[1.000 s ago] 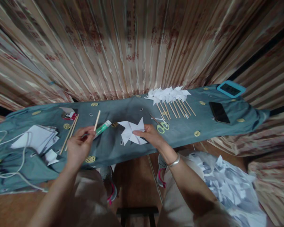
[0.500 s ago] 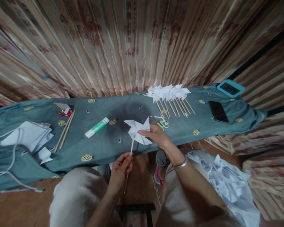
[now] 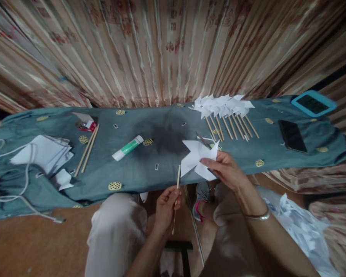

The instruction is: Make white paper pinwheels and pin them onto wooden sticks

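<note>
Near the cloth's front edge, my left hand [image 3: 167, 204] is closed round a thin wooden stick [image 3: 178, 177], held upright with its top end bare. To its right, my right hand [image 3: 229, 169] pinches a folded white paper pinwheel [image 3: 194, 156] at its middle, thumb on the front. A small gap separates the stick's tip from the pinwheel. Behind them, several pinwheels [image 3: 223, 105] on wooden sticks lie overlapping in a row. Partly hidden behind the held pinwheel are the scissors [image 3: 203, 139].
On the green cloth [image 3: 138, 173] lie a glue stick [image 3: 128, 148], a small open red box [image 3: 86, 125], two loose sticks [image 3: 86, 151], white paper sheets [image 3: 43, 152] and a white cable [image 3: 25, 181]. At right are a phone [image 3: 292, 135] and a blue-framed device [image 3: 314, 104]. A bag of paper [image 3: 300, 227] stands below.
The pinwheel has come away from the stick's tip and moved right with my right hand. My left hand still grips the stick. The whole view has shifted.
</note>
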A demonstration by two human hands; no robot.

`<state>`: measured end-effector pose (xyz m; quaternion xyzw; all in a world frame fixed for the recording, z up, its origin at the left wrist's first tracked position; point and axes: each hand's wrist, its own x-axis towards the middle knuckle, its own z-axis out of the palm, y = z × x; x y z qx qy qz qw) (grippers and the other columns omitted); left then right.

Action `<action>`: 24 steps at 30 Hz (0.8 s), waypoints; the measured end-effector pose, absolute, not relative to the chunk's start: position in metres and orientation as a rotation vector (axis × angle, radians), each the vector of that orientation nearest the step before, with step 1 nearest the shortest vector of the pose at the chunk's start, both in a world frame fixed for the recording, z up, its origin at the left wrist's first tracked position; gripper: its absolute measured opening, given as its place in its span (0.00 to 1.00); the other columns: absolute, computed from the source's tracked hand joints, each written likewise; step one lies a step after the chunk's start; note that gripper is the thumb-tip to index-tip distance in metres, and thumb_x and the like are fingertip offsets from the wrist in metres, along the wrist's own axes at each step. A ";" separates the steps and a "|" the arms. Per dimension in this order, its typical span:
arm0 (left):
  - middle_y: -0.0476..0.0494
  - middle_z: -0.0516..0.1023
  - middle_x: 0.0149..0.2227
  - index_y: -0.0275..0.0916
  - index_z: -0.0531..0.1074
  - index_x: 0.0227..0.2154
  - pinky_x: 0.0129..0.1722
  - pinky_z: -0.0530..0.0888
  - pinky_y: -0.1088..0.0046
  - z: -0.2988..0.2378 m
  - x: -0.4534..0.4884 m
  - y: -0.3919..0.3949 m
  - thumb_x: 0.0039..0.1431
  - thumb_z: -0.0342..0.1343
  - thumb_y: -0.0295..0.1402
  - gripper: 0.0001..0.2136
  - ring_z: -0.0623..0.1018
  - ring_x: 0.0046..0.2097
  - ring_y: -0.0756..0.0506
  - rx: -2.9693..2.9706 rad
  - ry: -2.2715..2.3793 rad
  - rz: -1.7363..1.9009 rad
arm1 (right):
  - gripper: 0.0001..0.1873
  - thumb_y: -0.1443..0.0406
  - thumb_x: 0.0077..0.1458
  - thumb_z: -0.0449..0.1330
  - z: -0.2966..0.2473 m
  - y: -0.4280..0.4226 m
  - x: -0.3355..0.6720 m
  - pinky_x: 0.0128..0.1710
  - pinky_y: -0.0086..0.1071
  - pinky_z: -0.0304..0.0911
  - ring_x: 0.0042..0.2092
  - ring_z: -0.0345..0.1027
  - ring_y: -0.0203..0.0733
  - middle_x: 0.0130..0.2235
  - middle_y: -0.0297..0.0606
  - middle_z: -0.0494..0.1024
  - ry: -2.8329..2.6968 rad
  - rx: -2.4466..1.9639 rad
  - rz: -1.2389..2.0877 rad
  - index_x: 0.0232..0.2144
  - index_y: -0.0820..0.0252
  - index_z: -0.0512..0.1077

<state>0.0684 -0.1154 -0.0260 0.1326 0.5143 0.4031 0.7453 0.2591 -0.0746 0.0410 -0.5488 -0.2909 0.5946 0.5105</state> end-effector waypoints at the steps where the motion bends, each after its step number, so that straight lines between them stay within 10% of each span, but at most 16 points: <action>1: 0.48 0.73 0.25 0.33 0.78 0.27 0.19 0.54 0.82 -0.027 0.070 -0.115 0.27 0.76 0.44 0.24 0.63 0.21 0.57 0.283 1.124 0.878 | 0.17 0.56 0.33 0.76 0.040 -0.078 0.256 0.28 0.31 0.67 0.26 0.71 0.36 0.29 0.37 0.83 -0.722 -1.328 1.478 0.26 0.59 0.81; 10: 0.46 0.75 0.23 0.40 0.76 0.20 0.27 0.68 0.71 -0.046 0.076 -0.120 0.28 0.73 0.39 0.15 0.71 0.26 0.48 0.279 1.107 0.908 | 0.13 0.57 0.44 0.71 0.033 -0.100 0.224 0.23 0.24 0.57 0.24 0.61 0.30 0.23 0.30 0.75 -1.006 -1.216 1.944 0.25 0.60 0.78; 24: 0.40 0.81 0.28 0.41 0.80 0.21 0.31 0.71 0.68 -0.055 0.069 -0.115 0.31 0.75 0.38 0.12 0.76 0.29 0.44 0.251 1.153 0.863 | 0.10 0.58 0.51 0.64 0.031 -0.106 0.217 0.29 0.27 0.62 0.30 0.66 0.35 0.28 0.34 0.74 -1.408 -1.459 1.662 0.27 0.60 0.76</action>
